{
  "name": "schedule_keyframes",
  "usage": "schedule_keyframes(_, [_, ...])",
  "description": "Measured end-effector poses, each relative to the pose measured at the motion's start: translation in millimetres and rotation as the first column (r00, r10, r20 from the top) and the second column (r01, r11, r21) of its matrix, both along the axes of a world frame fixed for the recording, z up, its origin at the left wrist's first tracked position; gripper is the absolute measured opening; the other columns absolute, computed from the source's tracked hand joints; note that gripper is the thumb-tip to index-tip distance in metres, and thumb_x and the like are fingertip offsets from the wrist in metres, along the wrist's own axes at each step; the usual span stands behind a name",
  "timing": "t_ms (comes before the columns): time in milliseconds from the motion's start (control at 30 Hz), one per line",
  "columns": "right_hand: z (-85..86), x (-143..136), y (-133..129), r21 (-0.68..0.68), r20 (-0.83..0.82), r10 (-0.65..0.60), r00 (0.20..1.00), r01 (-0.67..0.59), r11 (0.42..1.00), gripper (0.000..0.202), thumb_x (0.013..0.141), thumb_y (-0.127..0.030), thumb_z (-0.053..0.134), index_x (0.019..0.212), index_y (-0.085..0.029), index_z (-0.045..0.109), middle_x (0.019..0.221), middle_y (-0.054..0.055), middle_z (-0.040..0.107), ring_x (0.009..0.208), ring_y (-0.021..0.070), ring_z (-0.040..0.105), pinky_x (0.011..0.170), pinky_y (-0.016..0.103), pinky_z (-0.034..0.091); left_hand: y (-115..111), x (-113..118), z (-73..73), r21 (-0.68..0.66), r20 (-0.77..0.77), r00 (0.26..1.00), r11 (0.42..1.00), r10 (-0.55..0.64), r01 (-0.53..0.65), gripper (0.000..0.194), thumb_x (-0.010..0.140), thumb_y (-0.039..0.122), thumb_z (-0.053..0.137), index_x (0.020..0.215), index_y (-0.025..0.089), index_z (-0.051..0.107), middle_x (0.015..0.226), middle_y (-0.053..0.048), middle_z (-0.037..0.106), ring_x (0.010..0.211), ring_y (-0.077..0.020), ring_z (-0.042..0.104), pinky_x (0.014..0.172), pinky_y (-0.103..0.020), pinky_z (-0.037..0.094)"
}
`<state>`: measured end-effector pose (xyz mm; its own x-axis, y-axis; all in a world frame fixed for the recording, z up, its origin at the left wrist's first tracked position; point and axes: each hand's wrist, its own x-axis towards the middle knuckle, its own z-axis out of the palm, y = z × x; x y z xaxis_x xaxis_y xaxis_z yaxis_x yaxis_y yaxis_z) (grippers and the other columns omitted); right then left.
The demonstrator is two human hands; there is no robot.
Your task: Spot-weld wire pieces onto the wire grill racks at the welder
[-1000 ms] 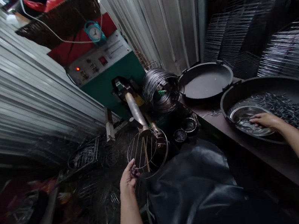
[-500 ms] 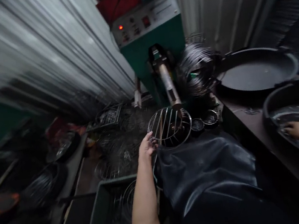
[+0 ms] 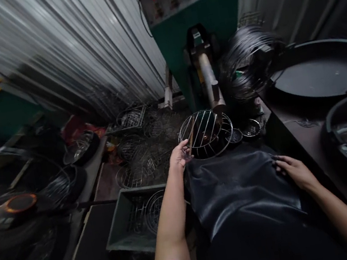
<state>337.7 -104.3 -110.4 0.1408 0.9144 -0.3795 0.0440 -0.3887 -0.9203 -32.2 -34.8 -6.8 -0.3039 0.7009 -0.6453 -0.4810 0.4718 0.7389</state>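
My left hand (image 3: 181, 155) grips the left edge of a round wire rack (image 3: 206, 135) with parallel bars. The rack is at the lower electrode end of a machine's arm (image 3: 211, 80), beyond my knees. My right hand (image 3: 291, 166) is at the right edge of the dark shiny apron (image 3: 242, 185) over my lap, its fingers pinched together. Whatever lies between those fingertips is too small to make out.
A green machine (image 3: 175, 45) with a red light stands ahead. Right are a coil of wire (image 3: 248, 62), a large shallow pan (image 3: 320, 76) and a deep pan (image 3: 334, 127). A green crate (image 3: 116, 235) with wire rings sits left, near piled wire parts (image 3: 144, 152).
My right hand has left the deep pan on the right and come in beside the apron. My left hand still holds the rack. The view has shifted.
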Motion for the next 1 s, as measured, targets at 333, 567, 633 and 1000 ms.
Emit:
schedule_keyframes(333, [25.9,22.3,1.3,-0.026,-0.174,-0.113,0.978,0.111,0.994,0.037,0.053,-0.034,0.073,0.081,-0.018,0.054,0.072,0.004,0.063,0.050,0.0095,0.048,0.038,0.018,0.033,-9.7,16.1,-4.9,-0.035,0.023,0.999,0.999,0.028,-0.027,0.021,0.063,0.022,0.072,0.071,0.014,0.054,0.058,0.004,0.052,0.050,-0.0090,0.053,0.058,-0.029,0.049])
schedule_keyframes(567, [62.6,147.3,1.3,0.075,0.419,-0.433,0.798,0.445,0.892,0.007,0.068,-0.022,0.061,0.073,-0.019,0.056,0.060,0.006,0.057,0.050,0.0156,0.048,0.045,0.028,0.036,-6.1,13.9,-5.9,-0.048,0.051,0.998,0.999,0.021,-0.019,0.016,0.066,0.017,0.068,0.067,0.014,0.051,0.057,0.004,0.052,0.049,-0.0094,0.053,0.062,-0.032,0.051])
schedule_keyframes(633, [66.4,165.6,0.5,0.068,0.476,-0.447,0.757,0.475,0.877,0.005,0.069,-0.020,0.060,0.068,-0.018,0.056,0.053,0.005,0.052,0.047,0.0166,0.046,0.046,0.030,0.034,-4.1,16.0,-3.6,-0.060,0.042,0.998,0.997,0.042,-0.039,0.016,0.067,0.016,0.067,0.066,0.014,0.051,0.056,0.004,0.051,0.048,-0.0094,0.053,0.063,-0.033,0.051])
schedule_keyframes(1000, [60.8,147.8,25.4,0.098,0.225,-0.451,0.864,0.440,0.892,0.004,0.071,-0.015,0.059,0.074,-0.016,0.059,0.068,0.007,0.059,0.054,0.0142,0.054,0.050,0.026,0.044,-1.3,21.1,4.2,-0.036,0.051,0.996,0.997,0.068,-0.066,0.016,0.069,0.011,0.062,0.063,0.015,0.048,0.051,0.006,0.047,0.043,-0.0093,0.051,0.055,-0.032,0.050])
